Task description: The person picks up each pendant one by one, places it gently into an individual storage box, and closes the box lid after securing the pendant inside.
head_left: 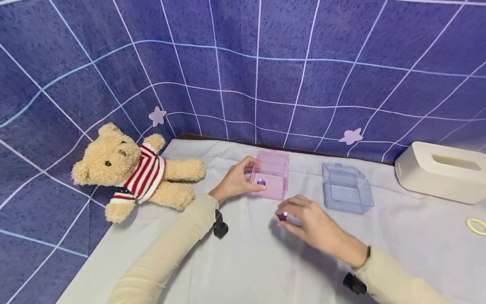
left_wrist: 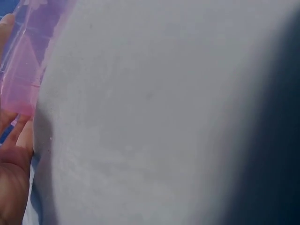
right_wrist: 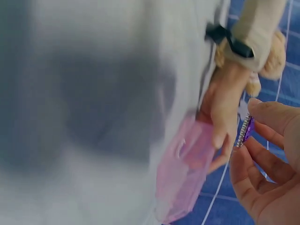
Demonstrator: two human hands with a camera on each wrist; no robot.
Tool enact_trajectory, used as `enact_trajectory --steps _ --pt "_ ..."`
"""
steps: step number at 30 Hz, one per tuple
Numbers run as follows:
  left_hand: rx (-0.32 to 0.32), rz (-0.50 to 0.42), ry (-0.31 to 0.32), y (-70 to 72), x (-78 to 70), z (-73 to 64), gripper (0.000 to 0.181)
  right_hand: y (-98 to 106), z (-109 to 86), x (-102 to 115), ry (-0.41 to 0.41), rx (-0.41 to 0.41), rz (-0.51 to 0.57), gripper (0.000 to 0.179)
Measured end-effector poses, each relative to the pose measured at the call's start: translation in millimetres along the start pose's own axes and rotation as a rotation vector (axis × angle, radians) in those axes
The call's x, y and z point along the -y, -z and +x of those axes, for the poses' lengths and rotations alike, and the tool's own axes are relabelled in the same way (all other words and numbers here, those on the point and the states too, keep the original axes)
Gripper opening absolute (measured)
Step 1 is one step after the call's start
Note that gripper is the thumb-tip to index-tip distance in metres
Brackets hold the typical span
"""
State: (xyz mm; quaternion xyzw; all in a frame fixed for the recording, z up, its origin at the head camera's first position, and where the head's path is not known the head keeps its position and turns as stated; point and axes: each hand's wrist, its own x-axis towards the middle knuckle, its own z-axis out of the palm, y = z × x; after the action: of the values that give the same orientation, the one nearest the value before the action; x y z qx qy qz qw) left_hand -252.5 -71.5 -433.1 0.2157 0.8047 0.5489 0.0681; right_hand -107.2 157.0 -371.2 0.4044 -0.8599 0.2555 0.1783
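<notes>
A translucent pink plastic box (head_left: 279, 181) lies with its lid raised toward the curtain. My left hand (head_left: 237, 179) grips its left side, the thumb along the front and the fingers behind. Inside the box, by the thumb, is a round purple gem with a silvery rim (head_left: 260, 182). In front of the box and a little to its right, my right hand (head_left: 313, 221) pinches another purple gem (head_left: 282, 216) between thumb and fingertips. The right wrist view shows that gem's ridged silvery edge (right_wrist: 243, 130). At the left wrist view's edge, left fingers (left_wrist: 18, 133) touch the pink box (left_wrist: 21, 89).
To the right stands an open translucent blue box (head_left: 347, 194). Farther right are a white tissue box (head_left: 440, 173) and a pale yellow ring (head_left: 475, 226). A teddy bear (head_left: 142, 175) in a striped sweater lies at the left. Behind the white-covered table (head_left: 243, 261) hangs a blue curtain (head_left: 235, 71).
</notes>
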Motion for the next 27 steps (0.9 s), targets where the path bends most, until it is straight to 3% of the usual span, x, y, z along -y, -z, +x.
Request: enact_trajectory --steps 6,14,17,24,27 --pt "0.014 0.023 -0.011 1.0 -3.1 0.6 0.073 4 23.3 -18 -0.035 -0.034 0.013 0.019" --pt "0.074 0.007 -0.032 7.1 -33.0 -10.0 0.074 4 54.5 -39 -0.069 0.015 -0.032 0.019" --pt "0.082 0.004 -0.024 8.5 -33.1 -10.3 0.074 0 65.3 -49 -0.057 0.032 -0.030 0.018" --pt "0.048 0.006 -0.013 4.1 -7.2 -0.8 0.073 -14 80.5 -67 -0.058 0.113 -0.006 0.016" --pt "0.035 0.015 -0.015 3.3 -3.5 0.0 0.072 -19 84.3 -73 -0.044 0.161 -0.007 0.014"
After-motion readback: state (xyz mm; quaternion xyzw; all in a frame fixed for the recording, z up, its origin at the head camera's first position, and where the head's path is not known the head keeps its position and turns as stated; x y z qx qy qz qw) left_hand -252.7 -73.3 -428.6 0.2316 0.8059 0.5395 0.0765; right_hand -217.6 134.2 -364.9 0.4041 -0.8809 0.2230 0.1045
